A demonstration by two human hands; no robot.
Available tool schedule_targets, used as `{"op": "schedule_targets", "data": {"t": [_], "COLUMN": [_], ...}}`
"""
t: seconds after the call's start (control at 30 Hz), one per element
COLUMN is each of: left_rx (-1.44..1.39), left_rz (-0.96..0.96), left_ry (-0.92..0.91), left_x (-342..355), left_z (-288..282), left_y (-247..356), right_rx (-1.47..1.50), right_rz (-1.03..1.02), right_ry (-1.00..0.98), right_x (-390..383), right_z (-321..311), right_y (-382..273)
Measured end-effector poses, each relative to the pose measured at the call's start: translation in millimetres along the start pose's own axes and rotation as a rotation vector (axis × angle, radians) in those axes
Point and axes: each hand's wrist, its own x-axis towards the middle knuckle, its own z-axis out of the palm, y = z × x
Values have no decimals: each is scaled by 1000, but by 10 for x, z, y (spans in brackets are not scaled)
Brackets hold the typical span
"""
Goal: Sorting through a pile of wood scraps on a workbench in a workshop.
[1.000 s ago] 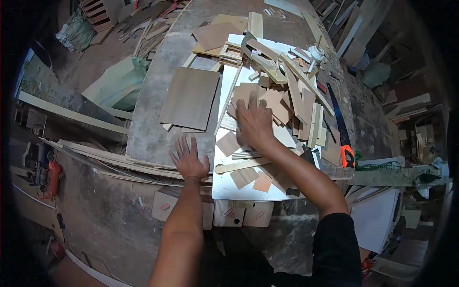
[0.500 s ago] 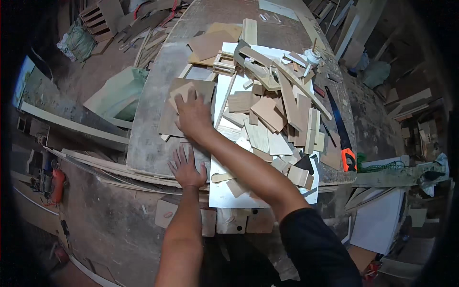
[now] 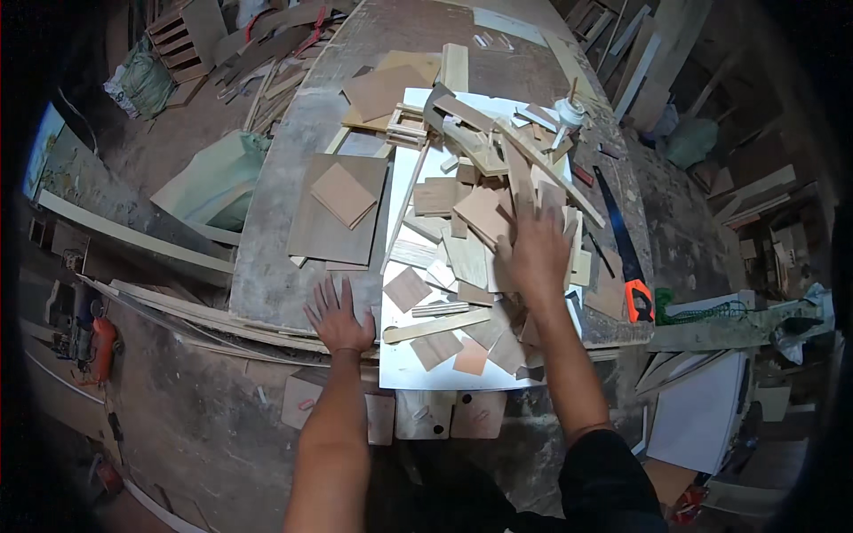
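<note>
My left hand (image 3: 340,322) lies flat on the worn tabletop near its front edge, fingers spread, holding nothing. Slightly blurred, my right hand (image 3: 540,253) reaches over a pile of wood offcuts, its fingers apart and no piece visibly gripped. Beside its thumb is a tan square piece (image 3: 481,213); a long wood strip (image 3: 551,171) runs past its fingertips. The pile sits on a white board (image 3: 396,366). Left of it, two small light-brown wood pieces (image 3: 342,193) rest stacked on a larger brown square panel (image 3: 306,226).
A handsaw with an orange handle (image 3: 638,300) lies along the right table edge. A white glue bottle (image 3: 569,112) stands behind the pile. Thin brown sheets (image 3: 387,89) lie at the back left. Stools (image 3: 422,413) stand below the front edge; lumber and sacks surround the table.
My right hand has left the small pieces on the brown panel and swung right over the offcut pile. My left hand stays flat on the table. The view has shifted slightly.
</note>
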Motion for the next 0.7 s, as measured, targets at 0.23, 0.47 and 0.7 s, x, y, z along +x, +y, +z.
{"op": "schedule_targets", "data": {"t": [0.23,0.47,0.7], "left_rx": [23,14,46], "left_rz": [9,12,-2], "left_ry": [29,56,13], "left_x": [-18,1,-12], "left_z": [105,102,33], "left_y": [-11,-7,-2], "right_rx": [182,601,856], "right_rz": [160,175,-411], "right_ry": [50,311,102], "right_x": [-48,-588,-621], "right_z": [-348,-1106,-76], "right_y": [572,523,-935]}}
